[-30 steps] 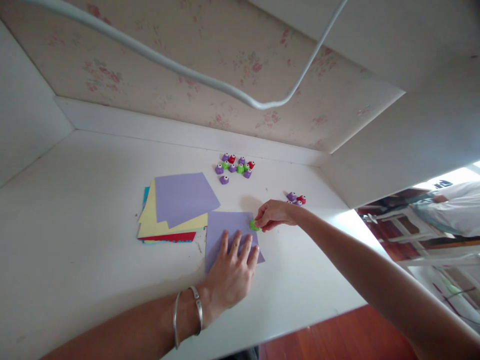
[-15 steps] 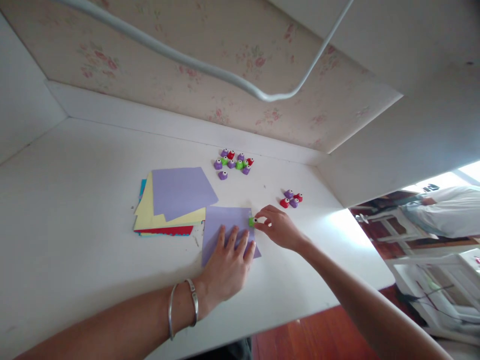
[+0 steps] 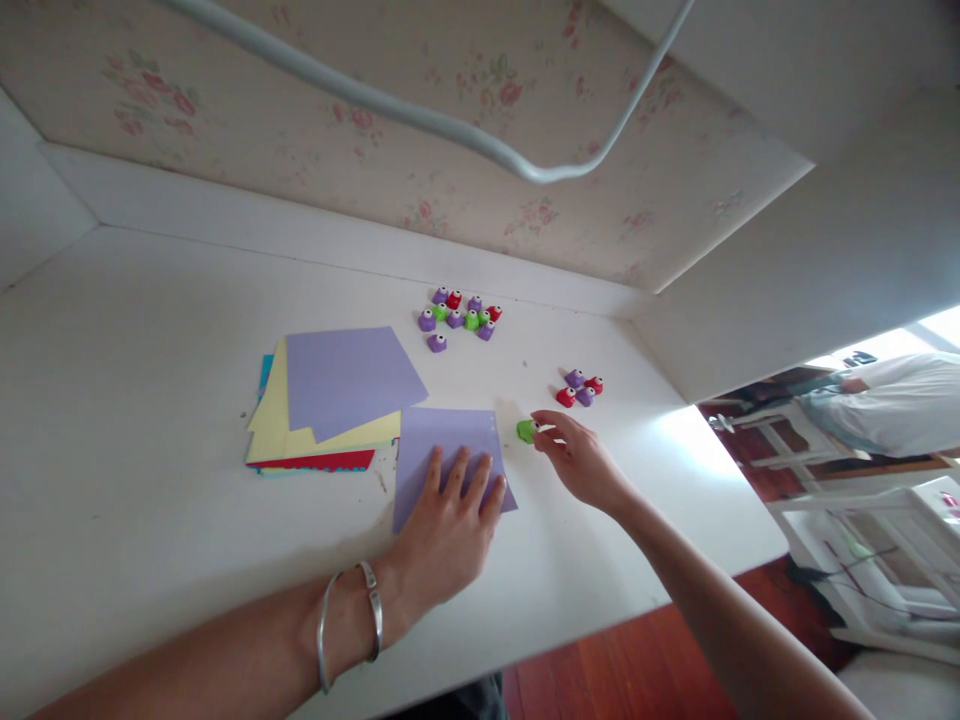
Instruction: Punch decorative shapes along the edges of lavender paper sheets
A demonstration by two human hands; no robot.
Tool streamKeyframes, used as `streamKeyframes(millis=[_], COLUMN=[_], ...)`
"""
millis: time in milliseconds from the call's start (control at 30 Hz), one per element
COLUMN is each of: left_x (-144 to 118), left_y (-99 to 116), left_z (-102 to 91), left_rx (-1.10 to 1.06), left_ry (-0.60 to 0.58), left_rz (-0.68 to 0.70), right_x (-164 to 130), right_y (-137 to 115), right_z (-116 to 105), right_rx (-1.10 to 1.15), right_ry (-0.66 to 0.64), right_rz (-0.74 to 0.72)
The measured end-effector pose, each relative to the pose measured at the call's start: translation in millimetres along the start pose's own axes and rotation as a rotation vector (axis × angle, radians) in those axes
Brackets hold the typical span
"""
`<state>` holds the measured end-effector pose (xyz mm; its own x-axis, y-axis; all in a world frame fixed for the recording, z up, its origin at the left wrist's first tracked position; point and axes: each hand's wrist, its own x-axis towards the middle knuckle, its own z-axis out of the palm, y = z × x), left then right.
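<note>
My left hand (image 3: 447, 520) lies flat, fingers spread, on a lone purple paper sheet (image 3: 442, 440) on the white table (image 3: 150, 330). My right hand (image 3: 581, 460) pinches a small green paper punch (image 3: 526, 430) just off the sheet's right edge, resting on or just above the table. A stack of coloured paper (image 3: 330, 400) with a purple sheet on top lies to the left of the lone sheet.
A cluster of several purple, green and red punches (image 3: 459, 317) sits near the back wall. Three more punches (image 3: 580, 390) lie behind my right hand. A white cable (image 3: 450, 130) hangs overhead. Beyond the table's right edge a person in white (image 3: 892, 405) stands by white furniture.
My right hand has slid the green punch from the sheet's right edge to the bare table beside it. My left hand stays pressed on the sheet.
</note>
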<state>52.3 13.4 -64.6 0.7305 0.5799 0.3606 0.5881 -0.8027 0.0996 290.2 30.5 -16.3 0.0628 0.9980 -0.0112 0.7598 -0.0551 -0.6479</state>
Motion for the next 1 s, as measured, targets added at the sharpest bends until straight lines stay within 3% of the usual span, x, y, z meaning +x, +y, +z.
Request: streamKeyframes(millis=[133, 500, 1000], left_x=[-0.1, -0.1, 0.2], left_y=[0.0, -0.3, -0.6], left_z=[-0.3, -0.6, -2.0], left_rx=[0.018, 0.044, 0.009], left_ry=[0.001, 0.022, -0.011], left_rz=[0.01, 0.038, 0.026], right_x=[-4.4, -2.0, 0.0], right_y=[0.9, -4.0, -8.3], right_z=[5.9, 18.6, 16.5], right_rx=[0.051, -0.09, -0.04], right_ry=[-0.008, 0.003, -0.019], right_rz=[-0.024, -0.2, -0.16])
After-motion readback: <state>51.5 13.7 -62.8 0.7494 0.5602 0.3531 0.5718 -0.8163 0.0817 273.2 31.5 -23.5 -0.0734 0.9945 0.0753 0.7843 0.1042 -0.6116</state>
